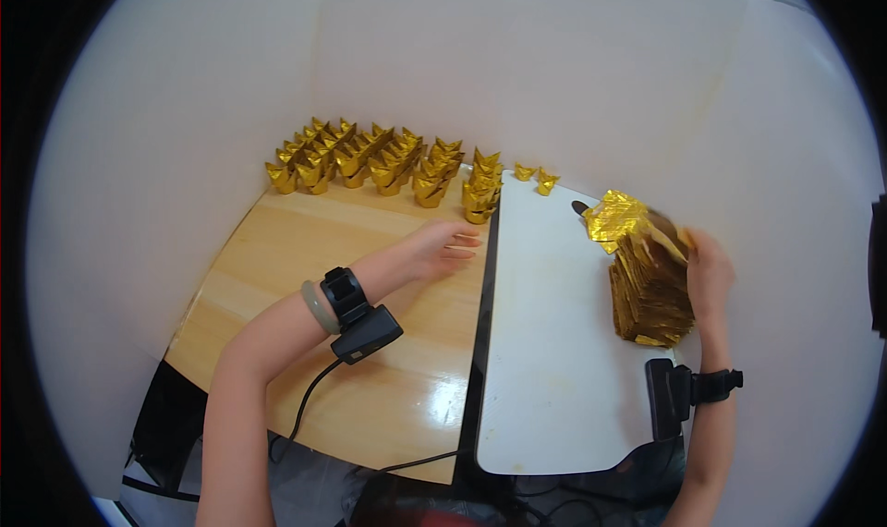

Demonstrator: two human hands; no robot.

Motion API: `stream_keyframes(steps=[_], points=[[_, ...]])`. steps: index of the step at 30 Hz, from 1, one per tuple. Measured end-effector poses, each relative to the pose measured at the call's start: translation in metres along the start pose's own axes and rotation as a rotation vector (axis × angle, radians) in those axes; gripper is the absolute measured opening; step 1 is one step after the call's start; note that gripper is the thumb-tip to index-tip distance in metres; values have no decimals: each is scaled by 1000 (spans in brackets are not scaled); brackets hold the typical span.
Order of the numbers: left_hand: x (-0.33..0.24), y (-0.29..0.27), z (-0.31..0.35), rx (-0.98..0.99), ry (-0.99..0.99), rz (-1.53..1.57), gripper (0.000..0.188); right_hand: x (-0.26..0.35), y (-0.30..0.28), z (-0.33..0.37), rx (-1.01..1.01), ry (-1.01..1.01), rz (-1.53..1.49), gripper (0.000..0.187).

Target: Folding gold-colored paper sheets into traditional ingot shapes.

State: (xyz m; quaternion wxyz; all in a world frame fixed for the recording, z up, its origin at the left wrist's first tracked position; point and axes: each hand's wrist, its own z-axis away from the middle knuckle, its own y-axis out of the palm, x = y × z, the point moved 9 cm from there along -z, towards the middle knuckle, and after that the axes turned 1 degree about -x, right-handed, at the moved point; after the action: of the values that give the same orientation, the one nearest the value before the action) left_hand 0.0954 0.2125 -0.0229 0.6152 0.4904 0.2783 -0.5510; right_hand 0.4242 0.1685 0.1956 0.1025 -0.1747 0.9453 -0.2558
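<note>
My left hand (pixel 443 250) is over the wooden tabletop, fingers stretched out and holding nothing. Just beyond its fingertips stand rows of folded gold paper ingots (pixel 395 167) with pointed ends. On the right, my right hand (pixel 710 276) pinches the edge of a gold foil paper sheet (pixel 684 238) at the top of a thick stack of gold paper (pixel 650 301). A shiny, crinkled gold sheet (pixel 616 218) sticks out at the stack's far left. The fingertips of my right hand are partly hidden behind the paper.
The wooden tabletop (pixel 277 296) and a white board (pixel 554 361) lie side by side, a dark gap between them. Two small gold ingots (pixel 547 182) stand at the white board's far edge. White walls (pixel 554 74) enclose the back and sides. A cable (pixel 310 399) trails from my left wrist.
</note>
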Motion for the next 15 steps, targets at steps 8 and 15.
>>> stream_keyframes(steps=[8, 15], points=[[-9, -81, 28, -241, 223, 149, 36, 220, 52, 15, -66, -519, -399, 22], [14, -69, 44, -38, 100, 167, 34, 311, 112, 101, 719, -796, -547, 17]])
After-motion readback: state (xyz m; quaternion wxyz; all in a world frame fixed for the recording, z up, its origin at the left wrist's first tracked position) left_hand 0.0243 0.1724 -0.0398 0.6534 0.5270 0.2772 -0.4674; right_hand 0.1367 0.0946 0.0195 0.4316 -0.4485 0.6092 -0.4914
